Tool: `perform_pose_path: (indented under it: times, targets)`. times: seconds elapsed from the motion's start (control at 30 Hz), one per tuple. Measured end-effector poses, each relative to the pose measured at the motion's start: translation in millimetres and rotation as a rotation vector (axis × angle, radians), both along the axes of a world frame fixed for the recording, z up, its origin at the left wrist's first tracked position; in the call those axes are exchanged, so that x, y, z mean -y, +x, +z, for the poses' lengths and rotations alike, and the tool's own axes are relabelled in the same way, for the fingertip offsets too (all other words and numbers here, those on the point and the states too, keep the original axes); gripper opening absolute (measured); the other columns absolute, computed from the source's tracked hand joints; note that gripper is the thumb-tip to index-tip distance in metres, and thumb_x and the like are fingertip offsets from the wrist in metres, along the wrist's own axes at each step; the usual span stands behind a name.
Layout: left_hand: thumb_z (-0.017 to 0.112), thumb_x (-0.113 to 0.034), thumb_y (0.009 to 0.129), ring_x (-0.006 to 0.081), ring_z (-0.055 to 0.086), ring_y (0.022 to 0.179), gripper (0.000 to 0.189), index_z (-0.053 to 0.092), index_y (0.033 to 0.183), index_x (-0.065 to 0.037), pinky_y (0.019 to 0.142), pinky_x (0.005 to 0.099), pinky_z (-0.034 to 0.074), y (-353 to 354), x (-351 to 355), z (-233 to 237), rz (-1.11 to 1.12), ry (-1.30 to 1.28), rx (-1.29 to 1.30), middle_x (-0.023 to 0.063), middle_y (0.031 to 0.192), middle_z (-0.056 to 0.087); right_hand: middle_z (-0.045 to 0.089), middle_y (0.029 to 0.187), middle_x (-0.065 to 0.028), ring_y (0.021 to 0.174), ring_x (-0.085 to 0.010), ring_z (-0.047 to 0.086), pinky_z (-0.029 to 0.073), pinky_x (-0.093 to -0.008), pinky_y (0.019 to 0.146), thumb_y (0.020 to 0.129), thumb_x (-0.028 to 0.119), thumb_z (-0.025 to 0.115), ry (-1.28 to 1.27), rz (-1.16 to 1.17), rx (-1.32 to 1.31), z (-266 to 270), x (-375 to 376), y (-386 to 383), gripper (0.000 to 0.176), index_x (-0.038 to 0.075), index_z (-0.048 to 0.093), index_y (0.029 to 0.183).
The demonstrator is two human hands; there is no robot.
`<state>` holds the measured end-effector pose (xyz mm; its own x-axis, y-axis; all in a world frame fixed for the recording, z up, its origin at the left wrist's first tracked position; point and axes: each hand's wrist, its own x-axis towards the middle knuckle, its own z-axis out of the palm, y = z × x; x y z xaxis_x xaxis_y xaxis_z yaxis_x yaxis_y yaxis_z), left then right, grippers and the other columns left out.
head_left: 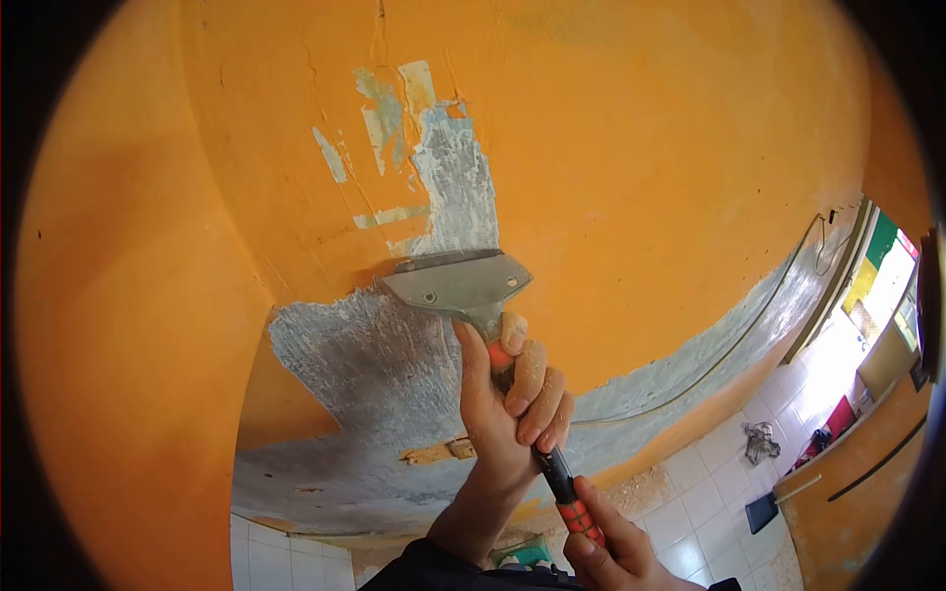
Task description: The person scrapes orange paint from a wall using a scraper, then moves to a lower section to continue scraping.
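Observation:
My left hand [512,399] grips the upper part of a paint scraper's handle, dust on its fingers. My right hand [609,545] holds the red and black lower end of the same handle [570,497]. The scraper's wide metal blade [456,281] lies flat against an orange painted wall [641,158], at the lower edge of a scraped strip. Grey bare plaster [365,369] shows below and left of the blade, and a narrower stripped patch [455,187] runs up above it.
White floor tiles [709,492] lie far below at the right, with paint dust along the wall's foot. A crumpled cloth [760,440] and a dark flat object [761,512] rest on the tiles. A cable [788,276] runs along the wall towards a bright doorway.

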<state>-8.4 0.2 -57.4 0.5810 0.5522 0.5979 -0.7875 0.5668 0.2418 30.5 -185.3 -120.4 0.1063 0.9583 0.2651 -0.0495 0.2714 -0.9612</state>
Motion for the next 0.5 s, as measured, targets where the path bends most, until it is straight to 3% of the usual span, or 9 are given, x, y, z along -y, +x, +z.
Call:
perform_pose_path:
  times: [0.13,0.2,0.23,0.3,0.5]
  targets:
    - [0.025,-0.047,0.1,0.0056,0.03,0.03,0.043,0.045,0.091,-0.01,0.026,0.0196,0.031,0.0,0.0,14.8,0.03,0.012,-0.021,-0.0042,0.05,0.032,0.032,0.145,-0.0061,0.061,-0.0035,0.033,0.031,-0.0174,0.054,0.097,0.004,0.037,-0.003,0.033,-0.007,13.8,-1.7,4.4,0.057,0.003,0.01,0.147]
    - [0.026,-0.046,0.1,0.0058,0.029,0.029,0.042,0.045,0.091,-0.01,0.025,0.0197,0.03,-2.3,6.5,16.9,0.054,-0.061,-0.085,-0.0042,0.049,0.03,0.064,0.104,-0.016,0.09,-0.0157,0.06,0.043,-0.0261,0.085,0.094,0.011,0.051,-0.056,-0.174,0.267,13.6,4.2,5.2,0.052,0.003,0.031,0.142]
    - [0.026,-0.046,0.1,0.0058,0.029,0.029,0.042,0.045,0.091,-0.01,0.025,0.0197,0.03,-2.5,5.7,20.0,0.056,-0.049,-0.075,-0.0042,0.049,0.03,0.064,0.104,-0.016,0.09,-0.0157,0.06,0.043,-0.0261,0.085,0.094,0.011,0.051,-0.043,-0.174,0.276,15.4,3.7,3.3,0.052,0.003,0.031,0.142]
    - [0.022,-0.053,0.097,0.0056,0.025,0.028,0.044,0.04,0.089,-0.014,0.025,0.0202,0.029,-4.5,6.4,18.5,0.029,-0.061,-0.128,-0.0061,0.048,0.027,0.033,0.145,-0.0052,0.062,-0.0037,0.033,0.03,-0.0177,0.054,0.097,0.004,0.036,0.057,0.029,-0.065,15.8,4.9,-5.9,0.058,0.004,0.007,0.147]
    - [0.021,-0.053,0.097,0.0054,0.025,0.028,0.044,0.041,0.089,-0.014,0.025,0.0201,0.029,-3.3,7.9,8.1,0.008,-0.091,-0.127,-0.0059,0.047,0.028,0.041,0.137,-0.0032,0.061,-0.0042,0.034,0.03,-0.0177,0.054,0.097,0.006,0.036,-0.002,0.003,-0.059,11.8,7.3,-8.6,0.058,0.004,0.007,0.147]
